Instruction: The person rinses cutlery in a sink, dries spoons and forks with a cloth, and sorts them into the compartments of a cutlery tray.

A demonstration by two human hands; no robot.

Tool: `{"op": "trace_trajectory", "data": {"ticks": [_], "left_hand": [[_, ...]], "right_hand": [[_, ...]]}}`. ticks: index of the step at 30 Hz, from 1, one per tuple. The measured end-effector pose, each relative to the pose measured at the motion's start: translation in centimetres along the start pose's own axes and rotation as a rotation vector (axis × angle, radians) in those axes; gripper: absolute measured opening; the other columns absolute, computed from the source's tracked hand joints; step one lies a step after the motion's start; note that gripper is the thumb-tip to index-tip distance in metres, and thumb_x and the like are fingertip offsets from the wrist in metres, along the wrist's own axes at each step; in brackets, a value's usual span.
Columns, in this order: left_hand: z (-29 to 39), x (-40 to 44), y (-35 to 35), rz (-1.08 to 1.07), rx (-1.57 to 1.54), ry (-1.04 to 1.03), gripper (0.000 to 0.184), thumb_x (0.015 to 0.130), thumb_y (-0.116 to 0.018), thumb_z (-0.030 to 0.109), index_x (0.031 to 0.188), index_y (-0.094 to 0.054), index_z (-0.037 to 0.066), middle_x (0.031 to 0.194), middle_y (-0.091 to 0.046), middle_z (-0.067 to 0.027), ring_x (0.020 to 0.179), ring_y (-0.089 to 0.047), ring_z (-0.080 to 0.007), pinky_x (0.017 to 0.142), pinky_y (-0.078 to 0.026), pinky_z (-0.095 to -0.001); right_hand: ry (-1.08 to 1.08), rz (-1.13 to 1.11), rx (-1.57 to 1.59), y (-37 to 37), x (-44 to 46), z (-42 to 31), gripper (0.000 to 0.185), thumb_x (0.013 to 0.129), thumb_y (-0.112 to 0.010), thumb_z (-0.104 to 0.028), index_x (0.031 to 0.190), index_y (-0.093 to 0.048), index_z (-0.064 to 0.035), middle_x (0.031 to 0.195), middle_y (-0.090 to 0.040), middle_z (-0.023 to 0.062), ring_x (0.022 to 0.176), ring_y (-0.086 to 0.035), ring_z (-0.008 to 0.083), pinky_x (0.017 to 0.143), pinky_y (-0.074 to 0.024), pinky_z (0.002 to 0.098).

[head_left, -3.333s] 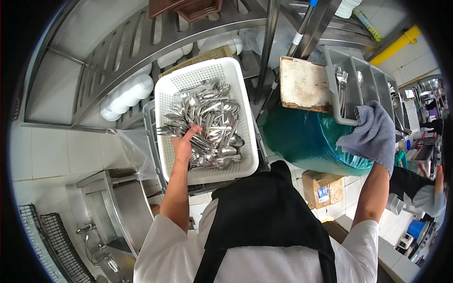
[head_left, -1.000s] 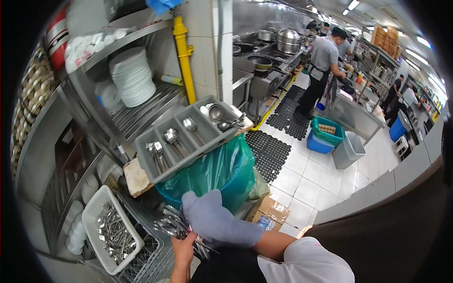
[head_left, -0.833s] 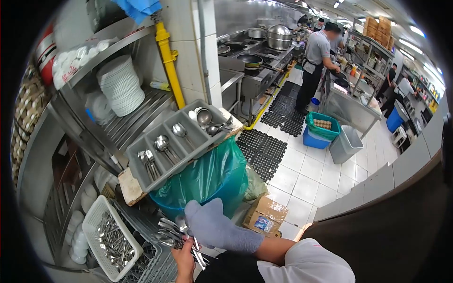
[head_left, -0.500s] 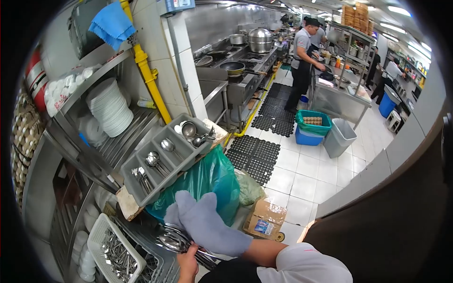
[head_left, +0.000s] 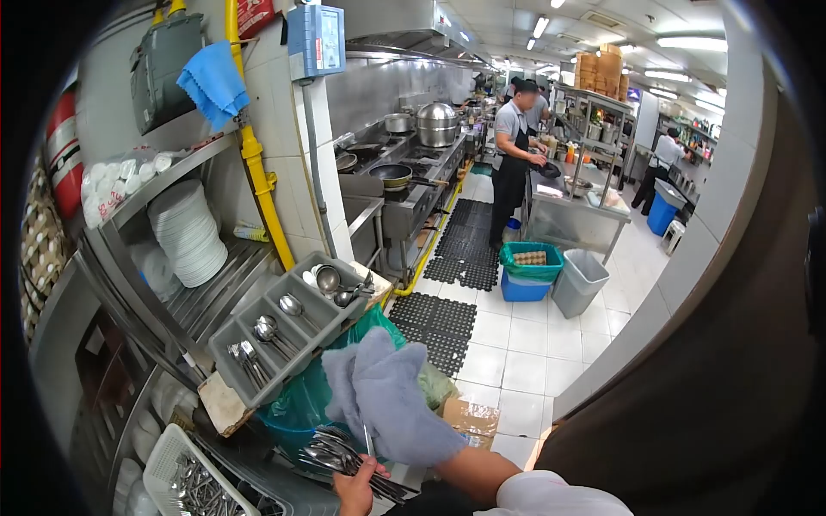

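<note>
Shiny metal cutlery in one bundle — too overlapped to count — is clasped in the bare left hand, just beside one fuzzy grey-blue cloth that covers the right hand, whose grip I cannot tell. One grey plastic tray with four compartments lies beyond; one white perforated plastic basket holds more cutlery at lower left.

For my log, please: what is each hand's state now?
Left hand: closed around a bundle of cutlery.
Right hand: hidden under grey cloth; grip cannot be told.
</note>
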State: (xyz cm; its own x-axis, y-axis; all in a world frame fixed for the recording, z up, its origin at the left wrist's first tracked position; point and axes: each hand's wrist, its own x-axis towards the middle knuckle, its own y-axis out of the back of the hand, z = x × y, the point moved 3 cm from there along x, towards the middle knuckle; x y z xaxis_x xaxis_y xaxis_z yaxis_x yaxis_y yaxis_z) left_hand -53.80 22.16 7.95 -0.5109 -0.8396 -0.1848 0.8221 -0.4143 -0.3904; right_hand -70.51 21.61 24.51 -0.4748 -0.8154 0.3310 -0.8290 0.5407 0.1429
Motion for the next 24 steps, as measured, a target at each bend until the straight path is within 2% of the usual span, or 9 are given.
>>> {"op": "trace_trajectory", "data": {"ticks": [1, 3, 10, 15, 16, 17, 20, 23, 24], "left_hand": [[0.0, -0.1, 0.3, 0.008, 0.012, 0.003, 0.010, 0.088, -0.063, 0.002, 0.094, -0.056, -0.001, 0.071, -0.064, -0.0151, 0.058, -0.065, -0.0254, 0.058, -0.058, -0.0373], [0.1, -0.7, 0.7, 0.005, 0.016, 0.028, 0.010, 0.088, -0.063, 0.002, 0.095, -0.056, -0.002, 0.073, -0.065, -0.0151, 0.060, -0.066, -0.0251, 0.059, -0.058, -0.0376], [1.1, -1.9, 1.7, -0.031, 0.157, 0.023, 0.006, 0.089, -0.064, 0.001, 0.092, -0.062, -0.003, 0.082, -0.069, -0.0126, 0.069, -0.068, -0.0200, 0.064, -0.057, -0.0336], [2.2, -2.8, 2.5, 0.023, 0.115, -0.031, 0.009, 0.088, -0.064, 0.001, 0.094, -0.062, -0.005, 0.086, -0.071, -0.0130, 0.071, -0.068, -0.0177, 0.066, -0.057, -0.0317], [2.7, -2.8, 2.6, 0.012, 0.129, -0.052, 0.008, 0.088, -0.063, -0.001, 0.094, -0.059, -0.005, 0.083, -0.069, -0.0122, 0.073, -0.069, -0.0193, 0.065, -0.057, -0.0326], [3.2, -2.7, 2.8, -0.004, 0.147, -0.070, 0.008, 0.088, -0.062, -0.002, 0.094, -0.057, -0.004, 0.080, -0.066, -0.0113, 0.075, -0.069, -0.0208, 0.064, -0.058, -0.0334], [3.7, -2.9, 3.9, 0.018, 0.170, -0.080, 0.008, 0.089, -0.061, -0.001, 0.094, -0.057, -0.005, 0.081, -0.068, -0.0130, 0.072, -0.068, -0.0197, 0.064, -0.057, -0.0322], [4.4, -3.7, 4.7, 0.058, 0.151, -0.098, 0.008, 0.088, -0.061, -0.001, 0.093, -0.058, -0.006, 0.080, -0.068, -0.0134, 0.069, -0.067, -0.0189, 0.065, -0.057, -0.0319], [4.5, -3.9, 4.9, 0.088, 0.120, -0.092, 0.007, 0.088, -0.061, -0.002, 0.093, -0.058, -0.006, 0.080, -0.068, -0.0133, 0.069, -0.067, -0.0191, 0.066, -0.057, -0.0320]], "right_hand": [[-0.108, 0.019, 0.323, -0.4, -0.1, 0.7, 0.021, 0.093, -0.049, -0.022, 0.086, -0.053, -0.0031, 0.075, -0.046, 0.0039, 0.051, -0.050, 0.0149, 0.046, -0.0441, 0.0324], [-0.239, 0.027, 0.488, -0.9, -0.3, 1.4, 0.020, 0.094, -0.048, -0.020, 0.087, -0.052, -0.0026, 0.074, -0.047, 0.0042, 0.052, -0.050, 0.0152, 0.047, -0.0440, 0.0321], [-0.441, 0.059, 0.617, -4.8, 0.4, 1.5, 0.016, 0.096, -0.043, -0.014, 0.089, -0.048, -0.0012, 0.071, -0.051, 0.0050, 0.053, -0.050, 0.0163, 0.049, -0.0437, 0.0311], [-0.820, -0.009, 0.710, -7.7, 0.5, -0.3, 0.014, 0.098, -0.041, -0.010, 0.090, -0.045, -0.0002, 0.069, -0.054, 0.0056, 0.053, -0.050, 0.0171, 0.050, -0.0434, 0.0304], [-0.283, 0.114, 0.471, -9.7, 0.7, 1.3, 0.029, 0.102, -0.036, -0.016, 0.080, -0.048, -0.0007, 0.070, -0.056, 0.0070, 0.056, -0.052, 0.0180, 0.055, -0.0442, 0.0288], [-0.291, 0.103, 0.468, -9.8, 0.6, 3.8, 0.029, 0.102, -0.036, -0.016, 0.080, -0.048, -0.0007, 0.070, -0.056, 0.0070, 0.056, -0.052, 0.0180, 0.055, -0.0442, 0.0288], [-0.288, 0.082, 0.726, -9.7, 0.4, 0.4, 0.036, 0.103, -0.036, -0.021, 0.076, -0.049, -0.0025, 0.068, -0.054, 0.0067, 0.060, -0.054, 0.0175, 0.059, -0.0452, 0.0279], [-0.628, -0.145, 0.796, -10.9, -1.0, 0.6, 0.033, 0.101, -0.041, -0.045, 0.096, -0.048, -0.0128, 0.076, -0.058, 0.0056, 0.056, -0.055, 0.0157, 0.039, -0.0374, 0.0302], [-0.636, -0.148, 0.782, -11.3, -0.6, 0.7, 0.033, 0.101, -0.041, -0.045, 0.096, -0.048, -0.0128, 0.076, -0.058, 0.0056, 0.056, -0.055, 0.0157, 0.039, -0.0374, 0.0302]]}}
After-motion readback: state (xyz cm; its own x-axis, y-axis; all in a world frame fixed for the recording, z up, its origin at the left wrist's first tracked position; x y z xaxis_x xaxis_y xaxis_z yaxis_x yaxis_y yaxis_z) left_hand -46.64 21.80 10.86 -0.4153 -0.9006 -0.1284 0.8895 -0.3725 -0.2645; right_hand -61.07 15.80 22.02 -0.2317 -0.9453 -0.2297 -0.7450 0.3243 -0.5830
